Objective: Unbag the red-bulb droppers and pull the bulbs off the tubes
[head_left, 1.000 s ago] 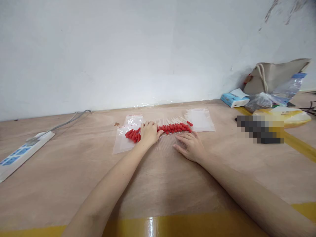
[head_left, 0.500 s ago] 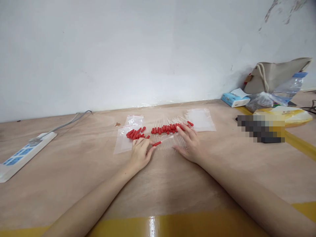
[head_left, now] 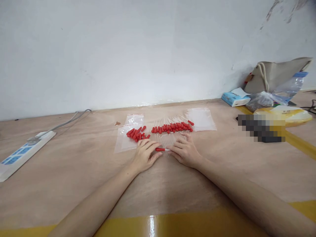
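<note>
Between my two hands lies a dropper with a red rubber bulb [head_left: 160, 149] and a thin clear tube [head_left: 166, 150]. The fingers of my left hand [head_left: 146, 154] pinch the bulb end. My right hand [head_left: 185, 152] grips the tube, most of which its fingers hide. Just beyond them is a row of droppers with red bulbs [head_left: 171, 127], their clear tubes [head_left: 158, 122] pointing toward the wall. More clear tubes lie nearer my hands, partly covered by my right hand. A pile of loose red bulbs [head_left: 135, 134] rests on a plastic bag beyond my left hand.
Clear zip bags [head_left: 124, 143] lie at the left and a stack of bags [head_left: 203, 119] at the right. A power strip [head_left: 27, 154] is far left. A tissue pack [head_left: 235, 98], a bottle [head_left: 295, 85] and a grey bag [head_left: 276, 75] stand at the right by the wall [head_left: 148, 59].
My right hand has come down and left from the dropper row and now grips the tube. My left hand has moved slightly right and nearer with the red bulb, which is now about level.
</note>
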`<state>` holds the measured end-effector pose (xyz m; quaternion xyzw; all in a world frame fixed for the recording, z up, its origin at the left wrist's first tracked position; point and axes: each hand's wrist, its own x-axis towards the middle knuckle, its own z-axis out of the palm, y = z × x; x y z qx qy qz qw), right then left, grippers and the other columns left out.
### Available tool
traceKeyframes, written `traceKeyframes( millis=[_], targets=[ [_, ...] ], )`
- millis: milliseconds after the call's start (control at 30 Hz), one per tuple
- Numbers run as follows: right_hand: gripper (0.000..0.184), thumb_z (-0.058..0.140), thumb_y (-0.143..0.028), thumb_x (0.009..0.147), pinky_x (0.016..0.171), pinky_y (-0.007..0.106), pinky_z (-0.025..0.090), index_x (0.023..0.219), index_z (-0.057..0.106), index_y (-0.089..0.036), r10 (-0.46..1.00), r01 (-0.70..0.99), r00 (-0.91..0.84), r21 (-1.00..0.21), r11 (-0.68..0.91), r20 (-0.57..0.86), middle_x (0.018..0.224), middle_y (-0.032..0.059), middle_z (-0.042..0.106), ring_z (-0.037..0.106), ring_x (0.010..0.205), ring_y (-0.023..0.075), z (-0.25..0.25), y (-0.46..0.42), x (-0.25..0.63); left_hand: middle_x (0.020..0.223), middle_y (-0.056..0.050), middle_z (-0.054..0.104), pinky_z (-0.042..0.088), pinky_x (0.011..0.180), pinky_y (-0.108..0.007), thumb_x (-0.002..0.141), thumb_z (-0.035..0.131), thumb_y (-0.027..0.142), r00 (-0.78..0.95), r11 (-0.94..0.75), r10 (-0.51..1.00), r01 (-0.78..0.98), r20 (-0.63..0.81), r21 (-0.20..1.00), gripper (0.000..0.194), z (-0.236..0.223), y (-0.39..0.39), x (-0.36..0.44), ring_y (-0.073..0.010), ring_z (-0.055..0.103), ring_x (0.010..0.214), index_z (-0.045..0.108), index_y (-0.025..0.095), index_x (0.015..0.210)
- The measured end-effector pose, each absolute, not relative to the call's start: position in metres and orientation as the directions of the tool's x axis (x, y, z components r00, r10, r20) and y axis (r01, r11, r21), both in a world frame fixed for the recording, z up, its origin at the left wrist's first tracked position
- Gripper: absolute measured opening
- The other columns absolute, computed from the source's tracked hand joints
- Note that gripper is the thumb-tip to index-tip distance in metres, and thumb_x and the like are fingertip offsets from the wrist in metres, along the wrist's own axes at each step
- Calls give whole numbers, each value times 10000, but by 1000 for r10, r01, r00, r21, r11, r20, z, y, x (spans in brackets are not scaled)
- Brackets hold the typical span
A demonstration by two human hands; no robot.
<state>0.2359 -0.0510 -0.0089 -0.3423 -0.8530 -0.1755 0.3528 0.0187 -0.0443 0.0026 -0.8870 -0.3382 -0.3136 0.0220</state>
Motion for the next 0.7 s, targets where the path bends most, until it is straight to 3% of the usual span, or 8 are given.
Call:
traceKeyframes(
  millis=[300,700],
  targets=[
    [175,500,-261,851,886,350,234,964,633,-257,385,640,-576,106,761,721,575,-47,577,435,649,100,-6,-55,237,842,-21,642,299,830,-365,864,463,320,626,-773,584,623,517,120,190,4,-45,21,-167,503,841,594,194,807],
    [294,463,-191,845,871,335,252,1084,580,-317,358,607,-610,126,785,707,596,-54,561,402,652,104,-10,-59,242,763,-2,632,285,833,-377,866,449,271,683,-809,554,575,476,117,191,9,-50,21,-169,489,827,553,186,729]
  ],
)
